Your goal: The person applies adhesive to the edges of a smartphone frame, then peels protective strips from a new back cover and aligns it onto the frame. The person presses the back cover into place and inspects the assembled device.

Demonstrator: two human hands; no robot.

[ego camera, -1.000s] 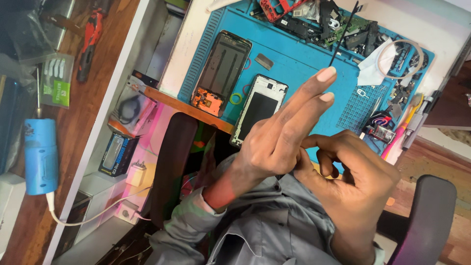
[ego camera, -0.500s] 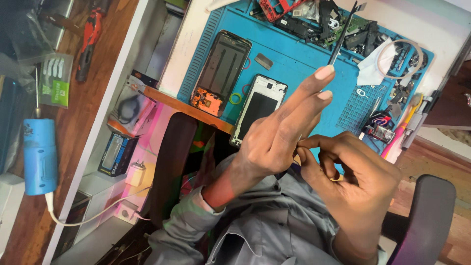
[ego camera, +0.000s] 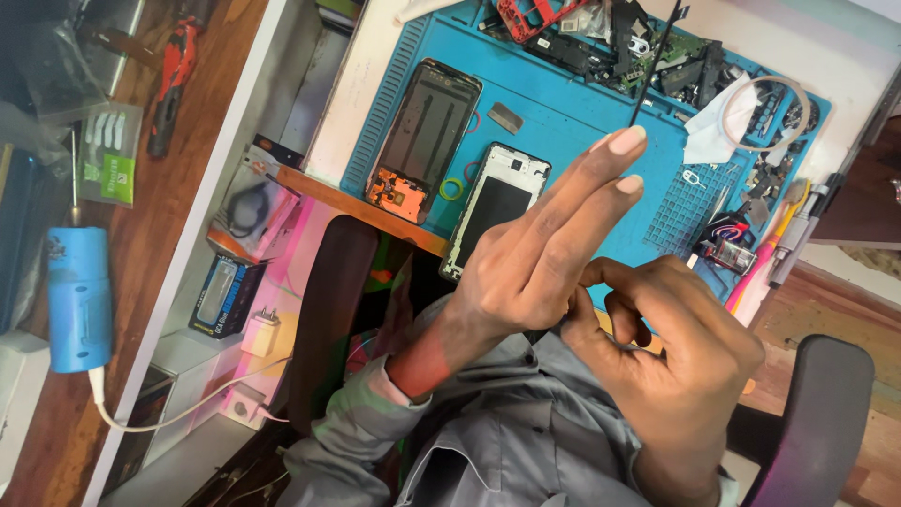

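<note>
Left hand (ego camera: 535, 272) fingers extended toward 1 o'clock, holding nothing visible. Right hand (ego camera: 676, 347) fingertips pinched at left palm; pinched item hidden, probably tiny, light, so a fingertip grip. White-framed phone body (ego camera: 495, 208) at 11 o'clock on blue silicone work mat (ego camera: 572, 122).

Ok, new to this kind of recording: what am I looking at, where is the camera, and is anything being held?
There is no machine; a person works with bare hands, filmed by a camera worn on the head looking down. The left hand is raised with two fingers straight; the right hand is curled against its base. Whether they pinch something small cannot be seen. Beyond them lies a blue work mat with a dark phone frame, a white phone frame, a thin black probe and loose parts. At left, a blue cylindrical tool lies on a wooden surface.
</note>
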